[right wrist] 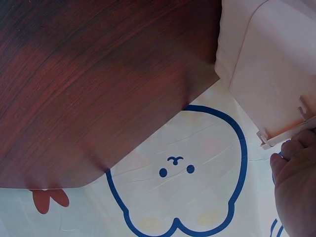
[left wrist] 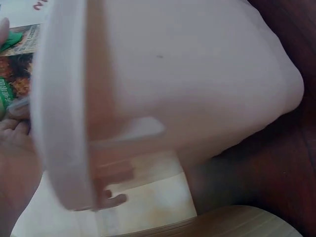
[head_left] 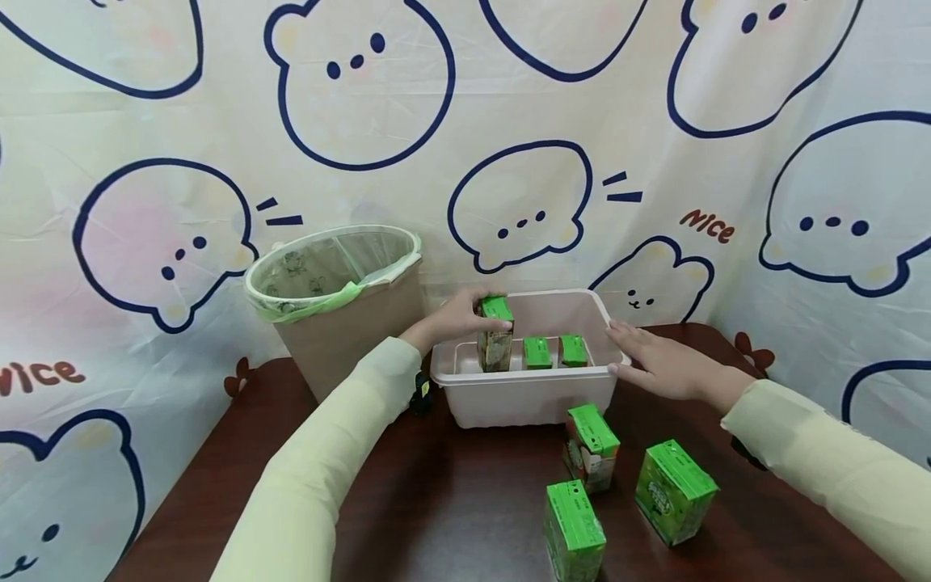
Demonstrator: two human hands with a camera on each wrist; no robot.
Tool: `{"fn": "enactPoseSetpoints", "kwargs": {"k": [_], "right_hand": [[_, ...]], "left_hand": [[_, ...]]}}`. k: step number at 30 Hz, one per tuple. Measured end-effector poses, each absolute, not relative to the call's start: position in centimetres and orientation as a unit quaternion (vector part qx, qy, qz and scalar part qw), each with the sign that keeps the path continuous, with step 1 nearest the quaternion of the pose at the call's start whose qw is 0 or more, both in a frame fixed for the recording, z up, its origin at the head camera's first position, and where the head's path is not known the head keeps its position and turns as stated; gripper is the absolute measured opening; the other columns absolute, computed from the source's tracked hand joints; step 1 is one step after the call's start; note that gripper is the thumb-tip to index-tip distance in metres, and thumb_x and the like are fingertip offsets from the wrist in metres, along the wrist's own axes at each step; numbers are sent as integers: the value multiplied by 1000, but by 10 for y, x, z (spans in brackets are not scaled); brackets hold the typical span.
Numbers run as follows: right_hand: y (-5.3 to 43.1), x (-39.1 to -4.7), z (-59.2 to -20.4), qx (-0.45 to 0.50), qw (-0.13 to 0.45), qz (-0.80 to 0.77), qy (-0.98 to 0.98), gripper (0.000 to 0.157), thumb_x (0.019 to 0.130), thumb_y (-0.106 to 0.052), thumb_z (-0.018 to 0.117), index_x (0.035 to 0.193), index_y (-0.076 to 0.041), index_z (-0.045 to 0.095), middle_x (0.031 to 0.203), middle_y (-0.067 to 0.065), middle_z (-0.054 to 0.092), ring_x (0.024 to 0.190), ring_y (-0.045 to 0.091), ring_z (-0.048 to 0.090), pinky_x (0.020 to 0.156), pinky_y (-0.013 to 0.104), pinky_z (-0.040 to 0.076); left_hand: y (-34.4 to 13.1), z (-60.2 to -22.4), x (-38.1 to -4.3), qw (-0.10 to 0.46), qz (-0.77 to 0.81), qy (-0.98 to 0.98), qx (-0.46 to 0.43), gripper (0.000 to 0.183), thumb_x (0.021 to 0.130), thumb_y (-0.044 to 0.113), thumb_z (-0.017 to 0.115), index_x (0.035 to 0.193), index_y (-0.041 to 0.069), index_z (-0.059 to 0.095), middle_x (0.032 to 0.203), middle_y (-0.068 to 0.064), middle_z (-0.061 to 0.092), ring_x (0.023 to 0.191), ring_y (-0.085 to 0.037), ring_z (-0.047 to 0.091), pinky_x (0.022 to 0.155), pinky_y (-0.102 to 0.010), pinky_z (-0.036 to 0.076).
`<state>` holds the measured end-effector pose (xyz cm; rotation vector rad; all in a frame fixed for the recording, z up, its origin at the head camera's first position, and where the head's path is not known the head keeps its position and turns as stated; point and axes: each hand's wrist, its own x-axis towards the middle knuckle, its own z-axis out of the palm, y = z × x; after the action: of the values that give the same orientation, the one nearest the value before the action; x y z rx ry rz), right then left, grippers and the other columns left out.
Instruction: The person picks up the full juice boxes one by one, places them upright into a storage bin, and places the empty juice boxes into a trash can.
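My left hand grips an upright small drink carton with a green top, at the left inside of a pale pink plastic bin. Beside it in the bin stand two more green-topped cartons, a middle one and a right one. In the left wrist view the bin's wall covers most of the hand, and a strip of the held carton's printed side shows at the left. My right hand rests against the bin's right rim, its fingers extended.
Three green-topped cartons stand on the dark wood table before the bin: a near one, one closest to the bin and a right one. A brown trash can with a lined rim stands left. A cartoon-print curtain hangs behind.
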<state>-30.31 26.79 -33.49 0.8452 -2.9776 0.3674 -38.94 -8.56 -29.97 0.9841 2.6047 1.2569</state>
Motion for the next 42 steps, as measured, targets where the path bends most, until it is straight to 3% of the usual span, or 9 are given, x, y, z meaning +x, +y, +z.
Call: {"fn": "enactPoseSetpoints", "kwargs": {"k": [12, 20, 34, 42], "right_hand": [[266, -300, -332, 274, 14, 117, -955, 80, 98, -57, 43, 153, -3, 23, 157, 21, 19, 143, 42, 18, 108, 64, 21], [267, -301, -334, 273, 17, 119, -954, 81, 97, -59, 43, 154, -4, 22, 158, 20, 19, 142, 42, 19, 107, 64, 22], [267, -300, -334, 275, 19, 117, -954, 80, 98, -57, 43, 153, -2, 23, 158, 21, 20, 142, 42, 19, 107, 64, 23], [267, -300, -334, 279, 20, 116, -953, 81, 97, -58, 43, 154, -4, 22, 157, 20, 20, 142, 42, 21, 107, 65, 24]], "left_hand": [[-82, -315, -396, 71, 354, 874, 324, 69, 81, 25, 80, 140, 5, 51, 115, -7, 58, 95, -21, 54, 83, -27, 44], [-80, -320, -399, 90, 348, 868, 342, 67, 79, 18, 81, 137, 2, 52, 101, -7, 61, 82, -16, 56, 75, -25, 48], [-73, -331, -400, 123, 313, 880, 334, 70, 78, 23, 82, 138, 2, 53, 120, -6, 58, 93, -18, 52, 80, -26, 45], [-69, -332, -400, 128, 300, 885, 332, 70, 79, 23, 82, 138, 2, 52, 134, -7, 55, 105, -17, 50, 93, -28, 42]]}}
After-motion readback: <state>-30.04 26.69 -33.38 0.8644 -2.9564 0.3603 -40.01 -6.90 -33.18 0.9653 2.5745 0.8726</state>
